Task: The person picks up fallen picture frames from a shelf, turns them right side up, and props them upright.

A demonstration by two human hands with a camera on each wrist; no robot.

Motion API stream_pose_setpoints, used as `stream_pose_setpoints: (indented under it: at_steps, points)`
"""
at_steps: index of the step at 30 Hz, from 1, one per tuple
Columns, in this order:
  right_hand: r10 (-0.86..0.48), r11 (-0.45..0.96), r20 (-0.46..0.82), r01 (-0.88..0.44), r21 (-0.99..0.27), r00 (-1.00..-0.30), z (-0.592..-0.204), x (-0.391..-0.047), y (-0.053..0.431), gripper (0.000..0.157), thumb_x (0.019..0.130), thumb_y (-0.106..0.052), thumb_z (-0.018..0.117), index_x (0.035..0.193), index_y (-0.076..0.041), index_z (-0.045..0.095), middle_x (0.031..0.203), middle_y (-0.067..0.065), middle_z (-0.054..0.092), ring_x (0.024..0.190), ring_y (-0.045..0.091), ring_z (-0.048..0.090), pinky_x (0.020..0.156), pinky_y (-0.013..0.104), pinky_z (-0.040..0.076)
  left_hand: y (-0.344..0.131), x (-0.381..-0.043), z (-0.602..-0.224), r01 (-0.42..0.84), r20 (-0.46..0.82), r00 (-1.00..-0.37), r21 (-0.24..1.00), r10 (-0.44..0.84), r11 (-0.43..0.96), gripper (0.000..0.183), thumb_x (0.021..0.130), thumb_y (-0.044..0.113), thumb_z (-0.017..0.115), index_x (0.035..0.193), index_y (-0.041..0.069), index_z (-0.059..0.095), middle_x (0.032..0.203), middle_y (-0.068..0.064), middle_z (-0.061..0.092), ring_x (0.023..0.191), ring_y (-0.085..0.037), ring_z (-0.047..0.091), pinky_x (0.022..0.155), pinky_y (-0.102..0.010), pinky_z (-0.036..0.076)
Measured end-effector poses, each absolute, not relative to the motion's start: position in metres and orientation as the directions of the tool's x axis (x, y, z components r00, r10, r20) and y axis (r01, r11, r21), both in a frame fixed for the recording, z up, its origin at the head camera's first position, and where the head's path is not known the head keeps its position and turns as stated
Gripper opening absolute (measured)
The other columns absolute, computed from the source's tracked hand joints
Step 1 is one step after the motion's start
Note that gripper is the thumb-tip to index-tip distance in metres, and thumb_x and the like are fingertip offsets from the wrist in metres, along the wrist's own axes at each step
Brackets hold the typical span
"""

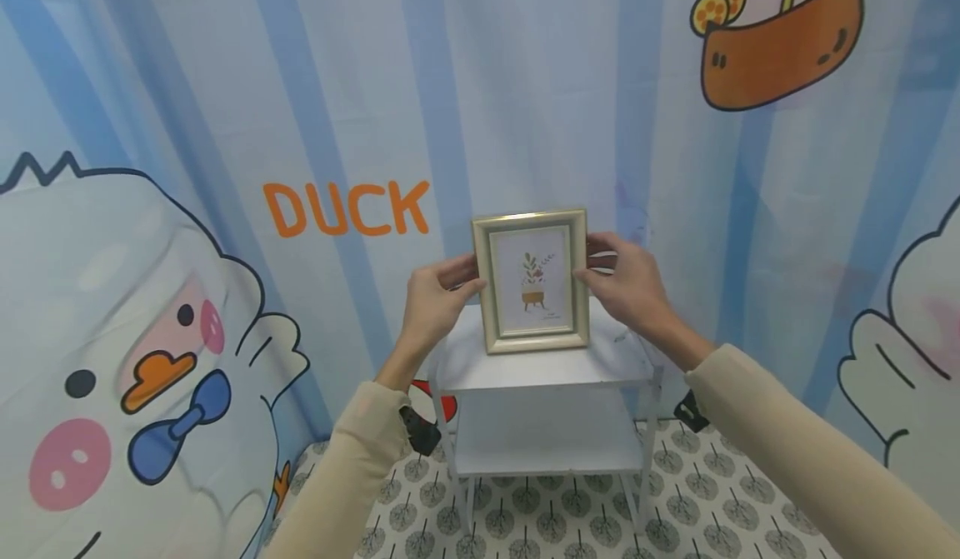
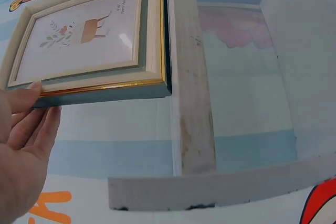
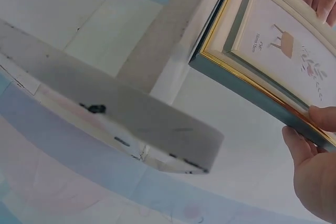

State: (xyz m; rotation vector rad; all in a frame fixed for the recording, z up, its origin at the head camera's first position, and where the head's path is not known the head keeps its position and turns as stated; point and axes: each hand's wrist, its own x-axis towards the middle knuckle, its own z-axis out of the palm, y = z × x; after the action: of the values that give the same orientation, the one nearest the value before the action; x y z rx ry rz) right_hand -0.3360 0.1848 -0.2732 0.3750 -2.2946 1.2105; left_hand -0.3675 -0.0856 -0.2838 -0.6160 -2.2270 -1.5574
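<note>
Your frame [image 1: 534, 282] is upright, its front facing you, on or just above the white worktop [image 1: 547, 371]. Your left hand [image 1: 435, 299] pinches its left side, thumb in front; your right hand [image 1: 626, 282] pinches the right side likewise. Below the worktop sits a shelf [image 1: 551, 436], over the patterned floor [image 1: 551, 527]; a striped curtain [image 1: 525, 84] hangs at the far side.

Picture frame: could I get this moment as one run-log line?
picture frame: roughly upright, at top of white stand, contact unclear | left hand: pinches its left edge | right hand: pinches its right edge
</note>
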Motion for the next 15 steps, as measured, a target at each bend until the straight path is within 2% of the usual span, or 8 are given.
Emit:
stream_pose_setpoints:
  at_steps: [8,15]
  points:
    - [-0.027,0.536,0.606,-0.523,-0.663,-0.795,-0.278,-0.328,0.184,0.050,0.097,0.001,0.070,0.143,0.007,0.054,0.136,0.026,0.066,0.125,0.041,0.069,0.104,0.041,0.059,-0.098,-0.361,-0.284,0.537,0.503,-0.843,0.801,0.190,0.264,0.041,0.095,0.012,0.079,0.135,0.005,0.071,0.129,-0.014,0.076,0.120,-0.025,0.075,0.103,-0.041,0.060]
    - [-0.037,0.581,0.616,-0.518,-0.628,-0.787,-0.278,-0.315,0.184,0.045,0.100,-0.001,0.066,0.144,0.005,0.056,0.138,0.026,0.067,0.124,0.042,0.070,0.102,0.048,0.060,-0.101,-0.361,-0.286,0.510,0.454,-0.858,0.810,0.240,0.290,0.041,0.097,0.018,0.078,0.136,0.007,0.071,0.132,-0.013,0.075,0.124,-0.026,0.073,0.107,-0.043,0.058]
